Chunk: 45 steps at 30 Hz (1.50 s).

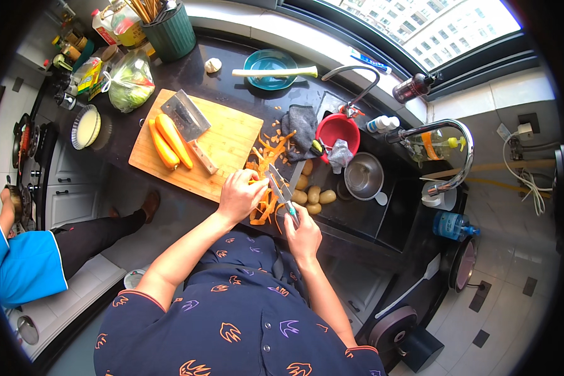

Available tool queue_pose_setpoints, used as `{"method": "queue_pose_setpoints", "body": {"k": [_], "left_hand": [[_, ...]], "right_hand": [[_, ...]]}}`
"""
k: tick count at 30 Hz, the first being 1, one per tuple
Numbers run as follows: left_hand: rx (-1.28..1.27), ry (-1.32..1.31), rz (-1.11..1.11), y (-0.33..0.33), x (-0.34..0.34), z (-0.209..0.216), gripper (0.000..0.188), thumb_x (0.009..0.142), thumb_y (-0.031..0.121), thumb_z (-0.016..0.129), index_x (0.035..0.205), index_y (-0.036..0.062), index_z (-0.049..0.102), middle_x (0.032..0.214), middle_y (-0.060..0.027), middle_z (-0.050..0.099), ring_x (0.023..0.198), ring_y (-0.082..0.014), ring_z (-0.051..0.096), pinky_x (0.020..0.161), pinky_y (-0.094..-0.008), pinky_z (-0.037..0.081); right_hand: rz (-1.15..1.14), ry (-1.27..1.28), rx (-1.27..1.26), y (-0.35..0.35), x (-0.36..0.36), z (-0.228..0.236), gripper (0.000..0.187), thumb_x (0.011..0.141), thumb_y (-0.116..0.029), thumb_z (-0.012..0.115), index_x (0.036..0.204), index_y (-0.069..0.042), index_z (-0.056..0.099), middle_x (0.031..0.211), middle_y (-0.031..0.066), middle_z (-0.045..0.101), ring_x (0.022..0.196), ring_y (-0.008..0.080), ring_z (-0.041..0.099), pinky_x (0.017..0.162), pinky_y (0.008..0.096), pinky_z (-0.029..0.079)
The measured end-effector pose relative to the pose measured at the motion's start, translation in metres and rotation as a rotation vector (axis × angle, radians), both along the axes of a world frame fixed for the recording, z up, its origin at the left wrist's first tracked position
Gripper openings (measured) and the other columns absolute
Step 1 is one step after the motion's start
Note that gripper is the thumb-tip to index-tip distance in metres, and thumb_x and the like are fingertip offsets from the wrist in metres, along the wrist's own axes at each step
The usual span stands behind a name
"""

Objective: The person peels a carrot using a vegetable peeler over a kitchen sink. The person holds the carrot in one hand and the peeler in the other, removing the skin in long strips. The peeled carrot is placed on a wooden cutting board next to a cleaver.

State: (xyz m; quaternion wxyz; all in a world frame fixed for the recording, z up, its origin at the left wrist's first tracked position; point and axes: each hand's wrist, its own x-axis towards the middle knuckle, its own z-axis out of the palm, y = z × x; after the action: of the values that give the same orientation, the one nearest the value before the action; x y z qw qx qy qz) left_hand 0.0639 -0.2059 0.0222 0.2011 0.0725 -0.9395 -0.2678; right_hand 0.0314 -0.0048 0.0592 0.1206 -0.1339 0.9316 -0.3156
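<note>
My right hand (304,233) grips a peeler (282,193) with a metal head and a teal spot on its handle. Just left of it, my left hand (237,195) is closed around a carrot, of which only a bit of orange shows at the fingertips. Orange peelings (266,203) lie scattered on the dark counter under and beyond both hands. On the wooden cutting board (232,135) rest peeled carrots (169,141), side by side. Beside them lies a cleaver (188,117), its wooden handle pointing toward me.
Several potatoes (313,197) sit right of the peelings, by a metal bowl (364,176) and a red basin (337,135). A grey cloth (299,128) lies near the faucet. Behind stands a teal plate (271,61) with a scallion-like stalk across it. At far left, another person (28,263) holds a pan.
</note>
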Motion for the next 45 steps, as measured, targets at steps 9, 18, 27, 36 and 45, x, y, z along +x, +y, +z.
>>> {"method": "queue_pose_setpoints", "body": {"k": [9, 18, 27, 36, 45], "left_hand": [[0.267, -0.084, 0.032, 0.016, -0.019, 0.018, 0.040, 0.070, 0.035, 0.088, 0.088, 0.0083, 0.065, 0.088, -0.0084, 0.058, 0.089, -0.0288, 0.059, 0.080, -0.0411, 0.048], [0.477, -0.224, 0.153, 0.006, -0.026, -0.008, 0.053, 0.061, 0.035, 0.094, 0.088, 0.0081, 0.057, 0.092, -0.0091, 0.055, 0.094, -0.0297, 0.057, 0.082, -0.0418, 0.047], [0.191, -0.081, 0.243, -0.026, -0.042, -0.027, 0.033, 0.078, 0.025, 0.084, 0.101, 0.0111, 0.065, 0.103, -0.0107, 0.057, 0.105, -0.0320, 0.056, 0.091, -0.0419, 0.046], [0.139, -0.211, 0.101, -0.027, -0.058, -0.064, 0.012, 0.085, 0.022, 0.077, 0.085, 0.0102, 0.073, 0.093, -0.0058, 0.061, 0.098, -0.0277, 0.059, 0.087, -0.0398, 0.048], [0.059, -0.080, 0.097, -0.017, -0.053, -0.061, 0.013, 0.070, 0.008, 0.081, 0.077, 0.0121, 0.070, 0.092, -0.0032, 0.057, 0.098, -0.0257, 0.057, 0.090, -0.0406, 0.047]], "right_hand": [[0.063, 0.058, 0.062, 0.000, 0.005, -0.004, 0.031, 0.090, -0.025, 0.071, 0.120, -0.018, 0.066, 0.092, 0.0097, 0.074, 0.080, 0.0304, 0.073, 0.067, 0.0398, 0.056], [0.111, 0.030, 0.011, -0.004, 0.006, 0.002, 0.032, 0.090, -0.025, 0.072, 0.121, -0.017, 0.067, 0.093, 0.0103, 0.073, 0.079, 0.0302, 0.072, 0.066, 0.0399, 0.056], [0.143, -0.019, 0.105, 0.008, 0.010, -0.001, 0.030, 0.090, -0.029, 0.071, 0.118, -0.019, 0.068, 0.087, 0.0109, 0.073, 0.080, 0.0316, 0.072, 0.067, 0.0410, 0.056], [0.007, -0.223, 0.027, 0.039, 0.010, -0.005, 0.034, 0.089, -0.033, 0.073, 0.118, -0.015, 0.069, 0.084, 0.0143, 0.073, 0.081, 0.0334, 0.073, 0.070, 0.0408, 0.055], [-0.181, -0.212, -0.322, 0.045, 0.011, -0.009, 0.031, 0.089, -0.019, 0.076, 0.117, -0.007, 0.069, 0.067, 0.0017, 0.062, 0.061, 0.0060, 0.051, 0.058, 0.0260, 0.044]]}}
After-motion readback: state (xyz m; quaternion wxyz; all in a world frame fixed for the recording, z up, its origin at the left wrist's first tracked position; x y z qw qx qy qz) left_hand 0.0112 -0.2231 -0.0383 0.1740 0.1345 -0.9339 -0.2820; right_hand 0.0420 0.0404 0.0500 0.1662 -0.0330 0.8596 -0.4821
